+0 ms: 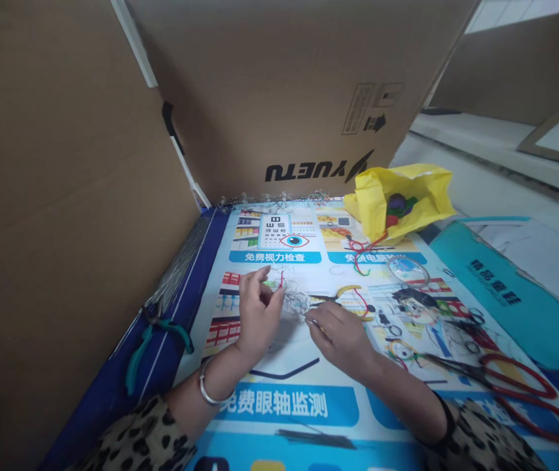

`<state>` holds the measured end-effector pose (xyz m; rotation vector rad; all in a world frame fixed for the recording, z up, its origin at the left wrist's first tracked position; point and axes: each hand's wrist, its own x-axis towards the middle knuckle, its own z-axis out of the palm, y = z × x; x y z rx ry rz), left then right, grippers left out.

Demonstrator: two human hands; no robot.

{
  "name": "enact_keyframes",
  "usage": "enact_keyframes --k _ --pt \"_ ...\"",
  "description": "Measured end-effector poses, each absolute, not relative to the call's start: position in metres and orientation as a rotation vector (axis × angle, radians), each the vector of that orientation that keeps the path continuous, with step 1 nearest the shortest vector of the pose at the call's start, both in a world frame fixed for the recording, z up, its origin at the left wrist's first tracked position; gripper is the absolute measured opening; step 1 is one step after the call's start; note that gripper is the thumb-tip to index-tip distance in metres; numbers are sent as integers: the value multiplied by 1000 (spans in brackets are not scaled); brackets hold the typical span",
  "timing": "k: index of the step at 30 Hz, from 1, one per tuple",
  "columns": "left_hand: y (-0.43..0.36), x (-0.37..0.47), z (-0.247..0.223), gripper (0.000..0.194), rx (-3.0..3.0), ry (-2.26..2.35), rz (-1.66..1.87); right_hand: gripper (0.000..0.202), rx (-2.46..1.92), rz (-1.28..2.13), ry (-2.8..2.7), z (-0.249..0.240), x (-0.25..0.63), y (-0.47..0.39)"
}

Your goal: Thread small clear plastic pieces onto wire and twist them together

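Note:
A loose tangle of thin silvery wire [298, 301] lies between my two hands, above the printed sheet. My left hand [258, 317] is at its left side, thumb and fingers curled together at the wire, with a small red bit at the thumb tip. On the right, my right hand [341, 337] pinches the wire's near edge between thumb and forefinger. The exact strands in the fingers are too fine to make out. Just behind my right hand lie yellow-handled pliers [341, 294], and a red cord [360, 301] curves beside them.
Big red-handled scissors [525, 386] and small black scissors [473, 322] lie at right. Teal-handled pliers [156, 337] rest at left by a bundle of straight wires [181, 261]. A yellow bag [421, 190], a clear round dish [408, 271] and cut wires [316, 438] surround the hands. Cardboard [279, 98] stands behind.

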<state>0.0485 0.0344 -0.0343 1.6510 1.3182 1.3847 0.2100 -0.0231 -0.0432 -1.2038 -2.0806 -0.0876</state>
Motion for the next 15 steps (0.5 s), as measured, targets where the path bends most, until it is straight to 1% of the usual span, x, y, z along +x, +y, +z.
enact_keyframes --k 4,6,10,15 --pt "40 53 -40 36 1480 1332 1403 15 -1228 -225 -2097 -44 205 -21" --pt "43 56 -41 31 1384 1327 1432 14 -1238 -286 -2104 -43 202 -18" --pt "47 55 -41 20 1191 1237 1455 16 -1260 -382 -2125 -41 194 -11" --pt "45 50 -40 16 1071 1097 1423 16 -1284 -437 -2121 -44 181 -5"
